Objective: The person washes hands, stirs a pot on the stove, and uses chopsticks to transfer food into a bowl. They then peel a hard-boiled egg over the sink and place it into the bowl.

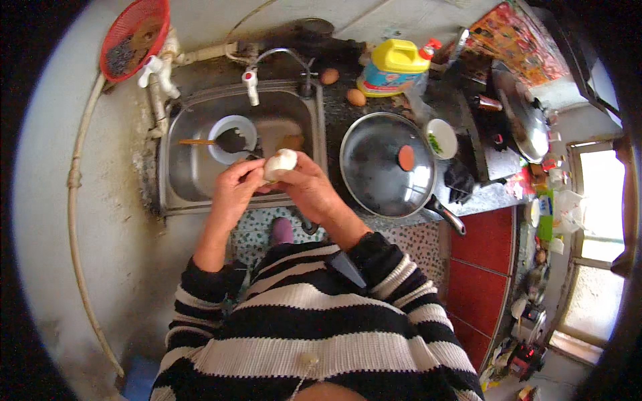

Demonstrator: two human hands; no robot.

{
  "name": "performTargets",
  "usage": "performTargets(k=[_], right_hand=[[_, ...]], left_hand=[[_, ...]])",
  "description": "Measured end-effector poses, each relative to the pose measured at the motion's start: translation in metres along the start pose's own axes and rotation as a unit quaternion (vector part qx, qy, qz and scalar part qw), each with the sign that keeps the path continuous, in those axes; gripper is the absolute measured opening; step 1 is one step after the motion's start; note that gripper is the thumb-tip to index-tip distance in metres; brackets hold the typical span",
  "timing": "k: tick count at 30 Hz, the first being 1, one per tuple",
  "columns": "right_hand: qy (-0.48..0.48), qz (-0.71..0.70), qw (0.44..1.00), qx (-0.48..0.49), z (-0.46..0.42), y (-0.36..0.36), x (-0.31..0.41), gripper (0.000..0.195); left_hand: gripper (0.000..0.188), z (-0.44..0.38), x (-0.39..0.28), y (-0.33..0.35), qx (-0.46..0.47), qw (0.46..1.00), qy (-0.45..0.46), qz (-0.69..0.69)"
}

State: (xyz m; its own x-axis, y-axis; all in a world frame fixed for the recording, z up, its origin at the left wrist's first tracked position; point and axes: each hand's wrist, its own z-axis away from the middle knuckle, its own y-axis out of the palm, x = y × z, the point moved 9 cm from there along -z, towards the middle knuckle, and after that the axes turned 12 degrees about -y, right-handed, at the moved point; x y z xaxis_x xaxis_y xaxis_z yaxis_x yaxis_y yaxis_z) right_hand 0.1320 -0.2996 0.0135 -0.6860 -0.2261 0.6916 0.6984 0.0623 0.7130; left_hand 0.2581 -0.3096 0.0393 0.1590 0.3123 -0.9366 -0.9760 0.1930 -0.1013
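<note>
Above the front of the steel sink [319, 150], my right hand [312, 188] grips a whitish round bulb [281, 164], perhaps an onion or garlic, with a brownish spot on top. The fingertips of my left hand [234, 185] pinch its lower left side. Below and beyond my hands, a white bowl [218, 153] sits in the sink. A dark utensil with a wooden handle [196, 142] rests across the bowl, its head inside. My fingers hide part of the bulb.
A faucet [250, 87] overhangs the sink. On the counter are a lidded pan [381, 165], two brown eggs [329, 76], a yellow jug [396, 67] and a small bowl of chopped greens [448, 144]. The pan's handle [449, 216] juts past the counter edge. A red basket [108, 52] hangs upper left.
</note>
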Motion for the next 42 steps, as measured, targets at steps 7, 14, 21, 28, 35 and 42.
performTargets(k=[7, 14, 21, 28, 35, 42], right_hand=[[0.032, -0.097, 0.994, -0.03, 0.003, -0.01, -0.002, 0.028], [0.057, -0.099, 0.993, -0.023, 0.006, -0.009, 0.001, 0.032], [0.052, -0.025, 0.998, 0.004, 0.008, -0.004, -0.001, 0.038], [0.048, 0.052, 0.997, -0.009, 0.01, -0.008, -0.002, 0.039], [0.066, 0.048, 0.997, 0.005, 0.012, -0.011, -0.007, 0.034], [0.091, -0.047, 0.995, -0.013, 0.016, -0.008, -0.012, 0.032]], left_hand=[[0.022, -0.012, 0.022, -0.002, -0.019, 0.994, -0.003, 0.107], [0.022, 0.017, -0.048, -0.021, -0.291, 0.82, 0.249, -0.424], [0.025, 0.001, -0.026, 0.006, 0.011, 0.988, 0.08, -0.132], [0.025, 0.0, -0.013, 0.006, 0.03, 0.993, 0.069, -0.089], [0.02, 0.007, -0.018, 0.001, -0.052, 0.978, 0.127, -0.154], [0.018, 0.002, 0.001, -0.009, -0.1, 0.984, 0.089, -0.119]])
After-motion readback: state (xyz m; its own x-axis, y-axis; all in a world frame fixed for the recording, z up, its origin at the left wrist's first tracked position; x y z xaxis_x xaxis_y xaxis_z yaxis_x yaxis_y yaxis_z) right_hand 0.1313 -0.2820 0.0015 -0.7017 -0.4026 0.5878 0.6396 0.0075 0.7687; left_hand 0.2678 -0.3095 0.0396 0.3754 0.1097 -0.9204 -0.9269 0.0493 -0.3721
